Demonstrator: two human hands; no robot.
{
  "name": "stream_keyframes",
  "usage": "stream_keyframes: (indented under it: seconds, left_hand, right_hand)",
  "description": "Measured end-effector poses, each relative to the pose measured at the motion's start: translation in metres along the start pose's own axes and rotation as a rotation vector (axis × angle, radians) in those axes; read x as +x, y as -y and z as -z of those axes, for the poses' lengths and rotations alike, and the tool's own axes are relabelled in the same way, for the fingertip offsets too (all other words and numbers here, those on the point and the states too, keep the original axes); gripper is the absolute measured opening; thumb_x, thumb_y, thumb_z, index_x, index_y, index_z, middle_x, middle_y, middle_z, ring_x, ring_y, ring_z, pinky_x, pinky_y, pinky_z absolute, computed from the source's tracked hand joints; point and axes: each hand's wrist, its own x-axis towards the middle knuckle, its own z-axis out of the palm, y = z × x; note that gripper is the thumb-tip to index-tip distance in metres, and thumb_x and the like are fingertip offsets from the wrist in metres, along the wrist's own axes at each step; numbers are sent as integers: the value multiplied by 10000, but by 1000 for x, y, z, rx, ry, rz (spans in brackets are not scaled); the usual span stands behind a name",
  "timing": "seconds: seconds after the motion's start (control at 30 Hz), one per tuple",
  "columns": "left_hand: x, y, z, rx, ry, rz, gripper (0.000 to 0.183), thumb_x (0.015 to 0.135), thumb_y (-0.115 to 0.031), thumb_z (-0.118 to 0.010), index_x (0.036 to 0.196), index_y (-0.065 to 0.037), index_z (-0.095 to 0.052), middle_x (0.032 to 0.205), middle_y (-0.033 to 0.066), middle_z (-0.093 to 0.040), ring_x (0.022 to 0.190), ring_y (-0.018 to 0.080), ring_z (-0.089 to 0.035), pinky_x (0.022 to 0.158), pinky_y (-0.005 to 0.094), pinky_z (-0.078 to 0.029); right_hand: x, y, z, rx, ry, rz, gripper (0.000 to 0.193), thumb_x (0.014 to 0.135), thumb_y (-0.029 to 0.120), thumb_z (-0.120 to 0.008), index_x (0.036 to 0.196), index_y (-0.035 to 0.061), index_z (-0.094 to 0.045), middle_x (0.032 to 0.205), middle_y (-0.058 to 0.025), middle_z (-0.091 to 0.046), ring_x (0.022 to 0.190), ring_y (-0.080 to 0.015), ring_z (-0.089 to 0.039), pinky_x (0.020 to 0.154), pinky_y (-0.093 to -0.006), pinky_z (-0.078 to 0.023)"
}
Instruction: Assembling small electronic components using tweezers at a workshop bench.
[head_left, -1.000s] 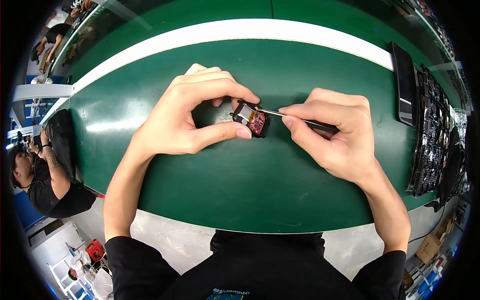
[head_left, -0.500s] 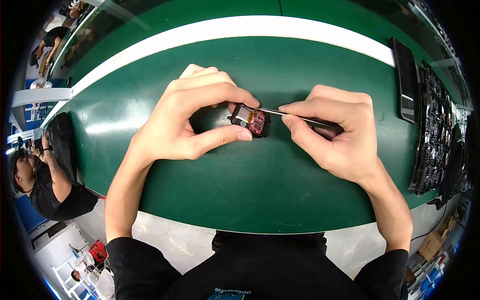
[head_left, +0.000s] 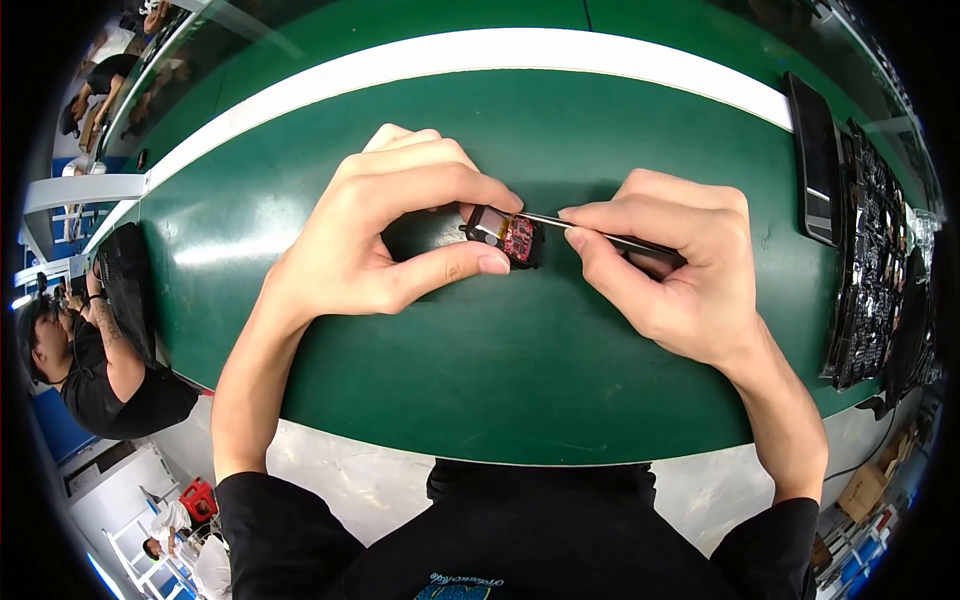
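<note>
A small black device casing (head_left: 487, 226) stands open, with a red circuit board (head_left: 521, 238) and a silvery block showing inside. My left hand (head_left: 385, 225) pinches it between thumb and fingers, thumb along the near edge and index finger at the far edge. In my right hand (head_left: 680, 250) is a pair of dark tweezers (head_left: 632, 241), gripped like a pen between thumb and fingers. Their thin metal tip reaches left to the casing's upper edge, beside my left index fingertip. Whether the tip grips any part is too small to tell.
The green tabletop (head_left: 520, 370) has a white strip (head_left: 480, 52) along its far side. To the right lie a dark phone-like slab (head_left: 815, 160) and stacked black trays (head_left: 868, 270) of small parts. At the far left, a co-worker (head_left: 110, 360) in black sits beside the table.
The casing has tilted slightly in my left fingers and shifted a little to the right. My right hand and the tweezers have hardly moved.
</note>
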Motion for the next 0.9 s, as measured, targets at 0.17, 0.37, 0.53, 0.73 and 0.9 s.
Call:
stream_keyframes:
  seconds: [0.17,0.37,0.53,0.73,0.9]
  left_hand:
    - [0,-2,0,-10,-9,1,419,811,-228,-957,1156,-20,-842,990,87,-801,902,239,-713,918,381,-460]
    - [1,-2,-2,-5,-17,21,415,808,-227,-960,1159,-39,-845,1003,71,-797,875,218,-678,851,356,-461]
    - [0,-4,-1,-9,-22,40,424,802,-241,-966,1160,-49,-846,1001,63,-789,842,208,-638,831,348,-455]
    - [0,-3,-2,-7,-23,25,429,801,-244,-969,1162,-50,-844,997,66,-787,824,206,-623,829,345,-450]
    - [0,-2,-3,-7,-20,38,427,802,-250,-971,1160,-52,-846,998,68,-789,818,206,-618,825,349,-445]
  right_hand:
    - [-1,-2,0,8,-4,-3,169,872,-66,-833,1023,-3,-877,705,-49,-686,537,-89,-546,491,-279,-336]
    - [-1,-1,-3,20,-36,3,97,838,-54,-805,925,-22,-832,690,-66,-659,509,-148,-565,459,-311,-383]
    - [-2,0,-3,0,-46,22,106,835,-48,-808,936,-22,-829,690,-69,-645,510,-163,-564,459,-320,-386]
    - [-5,0,-4,-18,-18,40,105,838,-53,-799,934,-15,-824,698,-68,-622,532,-178,-581,466,-331,-407]
    - [-13,0,-10,-363,8,342,149,847,-21,-824,993,-23,-796,803,-40,-586,621,-179,-653,486,-357,-515]
